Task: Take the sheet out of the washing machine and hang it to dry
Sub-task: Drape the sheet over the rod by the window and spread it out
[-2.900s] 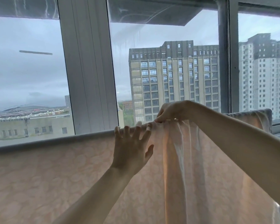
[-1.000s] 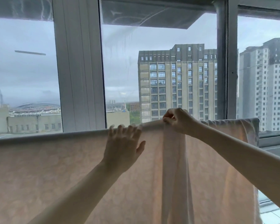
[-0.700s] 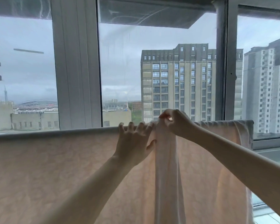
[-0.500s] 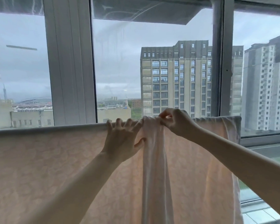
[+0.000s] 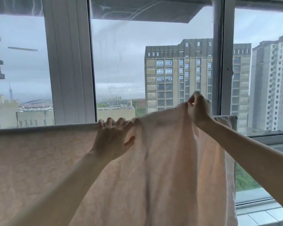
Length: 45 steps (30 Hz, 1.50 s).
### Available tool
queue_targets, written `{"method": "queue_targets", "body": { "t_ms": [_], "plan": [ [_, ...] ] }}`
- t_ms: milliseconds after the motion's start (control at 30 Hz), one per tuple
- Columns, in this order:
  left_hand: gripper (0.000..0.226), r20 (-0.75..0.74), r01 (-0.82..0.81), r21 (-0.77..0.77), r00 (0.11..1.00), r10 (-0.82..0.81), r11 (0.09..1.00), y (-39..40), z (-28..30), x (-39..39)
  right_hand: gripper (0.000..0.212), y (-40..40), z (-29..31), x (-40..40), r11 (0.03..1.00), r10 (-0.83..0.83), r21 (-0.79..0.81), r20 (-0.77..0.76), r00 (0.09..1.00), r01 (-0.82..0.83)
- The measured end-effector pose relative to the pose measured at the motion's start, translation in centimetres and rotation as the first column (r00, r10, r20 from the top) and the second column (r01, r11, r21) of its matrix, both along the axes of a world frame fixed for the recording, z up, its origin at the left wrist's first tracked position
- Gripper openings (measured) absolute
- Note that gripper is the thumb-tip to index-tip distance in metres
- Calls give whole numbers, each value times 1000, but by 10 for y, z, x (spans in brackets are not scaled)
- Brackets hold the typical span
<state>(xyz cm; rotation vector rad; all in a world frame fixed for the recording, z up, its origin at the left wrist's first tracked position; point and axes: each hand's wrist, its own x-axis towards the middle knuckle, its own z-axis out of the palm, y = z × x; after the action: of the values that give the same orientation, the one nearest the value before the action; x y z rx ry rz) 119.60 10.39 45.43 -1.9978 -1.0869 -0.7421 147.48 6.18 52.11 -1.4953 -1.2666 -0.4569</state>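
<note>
A pale pink patterned sheet (image 5: 39, 160) hangs over a horizontal rail in front of the window and fills the lower view. My left hand (image 5: 113, 139) rests on the sheet's top edge, fingers hooked over the rail and thumb spread. My right hand (image 5: 198, 110) pinches a bunched fold of the sheet and holds it lifted above the rail, to the right of the left hand. The fabric between the two hands is stretched wide and blurred. The rail itself is hidden under the cloth.
Large window panes stand just behind the rail, with a wide white frame post (image 5: 69, 62) at left and a thinner post (image 5: 222, 59) at right. The window sill (image 5: 271, 139) runs at right. A tiled ledge (image 5: 260, 216) shows at the lower right.
My right hand has lifted the bunched fold up off the rail and pulled it to the right, spreading the fabric. My left hand stays on the top edge.
</note>
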Motion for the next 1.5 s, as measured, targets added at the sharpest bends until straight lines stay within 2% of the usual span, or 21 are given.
{"method": "queue_targets", "body": {
  "t_ms": [67, 100, 167, 233, 300, 400, 567, 600, 667, 733, 833, 867, 967, 1033, 1100, 1167, 1267, 1333, 1400, 1500],
  "plan": [
    [60, 13, 9, 12, 1000, -9, 1000, 2, -2, -1, 10, -4, -5, 13, 993, -81, -76, 128, 988, 91],
    [60, 22, 12, 15, 1000, -12, 1000, 3, -2, -1, 16, -6, -6, 11, 994, -44, -93, 192, 980, 63],
    [59, 36, 9, 12, 999, -10, 1000, 4, -3, 1, 27, -7, -8, -7, 990, 115, -116, 307, 945, -83],
    [59, 29, -7, 6, 1000, 6, 1000, 6, -4, 1, 26, -3, -9, -28, 954, 280, -218, 389, 878, -207],
    [59, 20, -14, 11, 1000, 14, 1000, 7, -5, -1, 20, 4, -13, -39, 924, 352, -290, 389, 852, -250],
    [58, 16, -20, 22, 1000, 19, 1000, 8, -5, -5, 13, 11, -14, -40, 933, 347, -223, 333, 877, -284],
    [57, 15, 32, 63, 999, -33, 997, 7, -7, -4, 11, 13, -8, -16, 973, 219, -140, 282, 934, -186],
    [58, 6, 44, 65, 999, -44, 997, 6, -8, -1, 12, 14, -9, -11, 978, 181, -150, 295, 938, -142],
    [58, 6, 44, 52, 999, -45, 998, 4, -8, 5, 13, 17, -10, -10, 960, 166, -273, 358, 919, -67],
    [58, 22, 39, 39, 999, -39, 998, 5, -7, 8, 12, 19, -3, -16, 913, 273, -381, 307, 912, -145],
    [59, 13, 26, 42, 1000, -27, 999, 11, -9, 4, 20, 20, 17, -26, 804, 430, -468, 32, 903, -366],
    [60, 8, 26, 45, 1000, -26, 999, 13, -10, 2, 23, 21, 23, -27, 754, 432, -531, -43, 901, -387],
    [63, -6, 34, 56, 999, -34, 998, 17, -11, -1, 28, 22, 33, -28, 552, 295, -796, -91, 951, -248],
    [64, -9, 38, 71, 999, -37, 997, 17, -11, -1, 25, 29, 37, -30, 466, 249, -833, -201, 948, -299],
    [64, -2, 35, 85, 999, -35, 996, 19, -12, -1, 19, 34, 40, -32, 508, 243, -804, -211, 947, -310],
    [64, 9, 22, 86, 1000, -23, 996, 22, -13, 0, 16, 39, 34, -35, 656, 245, -694, -177, 953, -298],
    [62, 57, -10, 65, 998, 6, 998, 22, -13, 9, 29, 50, 22, -32, 879, 205, -384, -232, 951, -284],
    [61, 79, -12, 55, 997, 7, 998, 18, -14, 19, 30, 54, 17, -28, 905, 139, -381, -152, 978, -188],
    [60, 98, -1, 51, 995, -5, 999, 16, -14, 28, 26, 51, 15, -24, 868, 127, -475, -67, 990, -143],
    [59, 78, 40, 57, 996, -45, 998, 15, -12, 44, 23, 43, 16, -18, 841, 162, -523, 5, 987, -136]
  ]
}}
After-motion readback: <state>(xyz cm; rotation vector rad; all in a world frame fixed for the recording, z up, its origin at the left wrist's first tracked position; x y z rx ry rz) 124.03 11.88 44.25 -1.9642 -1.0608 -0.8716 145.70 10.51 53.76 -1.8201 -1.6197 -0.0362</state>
